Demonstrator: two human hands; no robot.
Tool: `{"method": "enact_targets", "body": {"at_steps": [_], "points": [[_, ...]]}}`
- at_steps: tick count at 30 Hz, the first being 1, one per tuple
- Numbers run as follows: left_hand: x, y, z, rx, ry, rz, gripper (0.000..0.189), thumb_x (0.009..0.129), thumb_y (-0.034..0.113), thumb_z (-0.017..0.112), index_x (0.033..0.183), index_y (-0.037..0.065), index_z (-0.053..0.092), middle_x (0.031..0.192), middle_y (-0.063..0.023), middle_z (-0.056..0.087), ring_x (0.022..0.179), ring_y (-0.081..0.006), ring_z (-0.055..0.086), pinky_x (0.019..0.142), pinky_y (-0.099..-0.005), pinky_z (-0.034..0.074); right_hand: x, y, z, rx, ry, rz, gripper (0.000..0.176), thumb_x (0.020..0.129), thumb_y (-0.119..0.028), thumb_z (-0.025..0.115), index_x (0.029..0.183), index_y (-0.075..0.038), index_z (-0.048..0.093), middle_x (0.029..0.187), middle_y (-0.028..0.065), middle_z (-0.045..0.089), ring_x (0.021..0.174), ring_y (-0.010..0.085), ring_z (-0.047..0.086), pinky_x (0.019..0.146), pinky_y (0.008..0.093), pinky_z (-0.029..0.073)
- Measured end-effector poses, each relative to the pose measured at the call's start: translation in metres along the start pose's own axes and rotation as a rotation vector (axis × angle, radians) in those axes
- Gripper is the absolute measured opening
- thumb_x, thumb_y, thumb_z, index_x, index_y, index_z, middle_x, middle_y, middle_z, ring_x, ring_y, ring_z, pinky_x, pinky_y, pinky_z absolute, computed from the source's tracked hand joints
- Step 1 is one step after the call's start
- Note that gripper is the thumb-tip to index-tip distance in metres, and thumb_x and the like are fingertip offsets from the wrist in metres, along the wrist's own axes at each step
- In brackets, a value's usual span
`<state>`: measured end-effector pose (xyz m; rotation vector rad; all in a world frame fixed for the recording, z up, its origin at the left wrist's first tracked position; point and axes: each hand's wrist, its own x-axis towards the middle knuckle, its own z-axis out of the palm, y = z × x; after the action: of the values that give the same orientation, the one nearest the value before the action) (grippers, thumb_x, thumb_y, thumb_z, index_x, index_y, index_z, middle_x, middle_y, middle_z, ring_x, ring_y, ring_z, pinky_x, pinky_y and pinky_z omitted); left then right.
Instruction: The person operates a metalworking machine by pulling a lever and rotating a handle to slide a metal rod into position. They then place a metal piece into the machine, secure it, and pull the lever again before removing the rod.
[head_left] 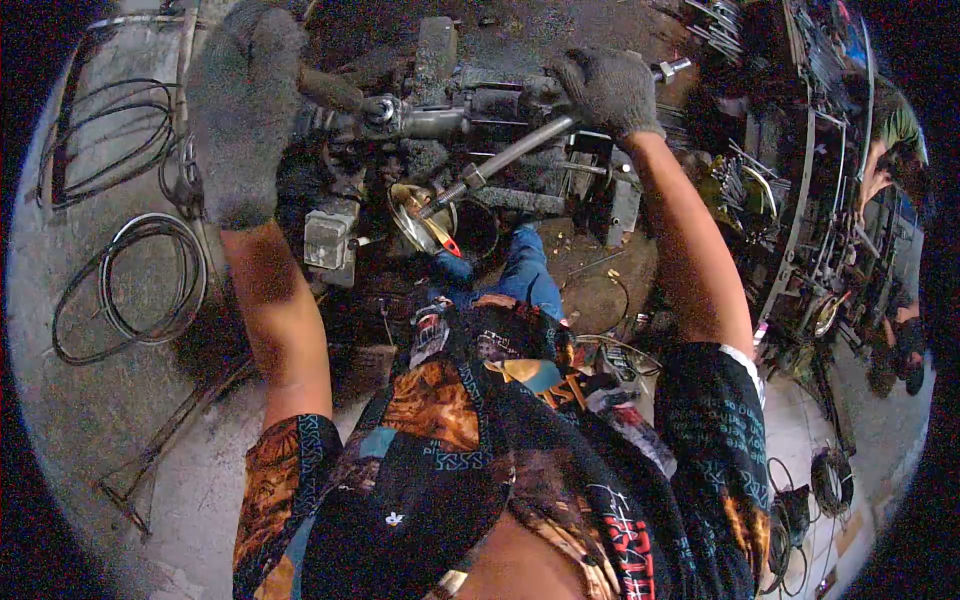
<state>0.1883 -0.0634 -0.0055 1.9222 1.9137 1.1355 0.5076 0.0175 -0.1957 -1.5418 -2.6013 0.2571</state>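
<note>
My left hand, in a grey knit glove, is closed at the upper left around what looks like a dark lever. That lever leads toward a rounded metal joint on the greasy machine; the fingertips are hidden. In the same kind of glove, my right hand is wrapped around a long metal rod. The rod slants across the machine's front, with a nut on its threaded lower part and another at its upper right end. Its lower tip is over a round tin holding a red-and-yellow-handled brush.
Coiled cable lies on the floor at left. A grey metal block sits below the machine. Metal rods and a rack stand at right. Another person is at the far right.
</note>
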Motion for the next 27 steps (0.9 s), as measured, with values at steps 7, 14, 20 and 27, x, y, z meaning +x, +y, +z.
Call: {"method": "enact_targets", "body": {"at_steps": [7,14,20,27], "points": [[0.002,0.0,-0.001,-0.007,-0.006,-0.01,0.032,0.1,0.033,0.057,0.1,0.003,0.066,0.088,-0.0037,0.063,0.078,-0.0139,0.057,0.071,-0.0308,0.046,-0.002,-0.006,-0.005,0.06,0.072,-0.067,0.042,0.097,-0.05,0.05,0.102,-0.018,0.076,0.09,0.0143,0.074,0.082,0.0373,0.07,0.078,0.0482,0.053],[0.001,0.002,-0.001,-0.015,-0.003,-0.009,0.032,0.1,0.033,0.057,0.1,0.003,0.066,0.088,-0.0037,0.063,0.079,-0.0139,0.057,0.072,-0.0309,0.047,-0.003,0.001,0.009,-0.023,-0.031,-0.037,0.042,0.097,-0.05,0.049,0.104,-0.018,0.076,0.095,0.0137,0.074,0.086,0.037,0.069,0.082,0.0492,0.051],[0.0,0.003,-0.002,-0.022,0.0,-0.007,0.032,0.1,0.033,0.057,0.1,0.003,0.066,0.088,-0.0038,0.063,0.08,-0.014,0.057,0.072,-0.031,0.047,-0.003,-0.006,-0.005,0.012,-0.038,-0.019,0.041,0.096,-0.05,0.051,0.105,-0.019,0.075,0.095,0.0136,0.074,0.088,0.0368,0.069,0.081,0.0496,0.052],[0.001,0.005,-0.003,-0.036,-0.013,-0.021,0.032,0.1,0.033,0.057,0.1,0.003,0.066,0.088,-0.0039,0.063,0.081,-0.014,0.057,0.073,-0.0312,0.047,-0.002,0.0,0.003,0.01,-0.022,0.028,0.04,0.094,-0.05,0.053,0.102,-0.018,0.076,0.093,0.0154,0.073,0.085,0.0373,0.069,0.08,0.0501,0.053]]}}
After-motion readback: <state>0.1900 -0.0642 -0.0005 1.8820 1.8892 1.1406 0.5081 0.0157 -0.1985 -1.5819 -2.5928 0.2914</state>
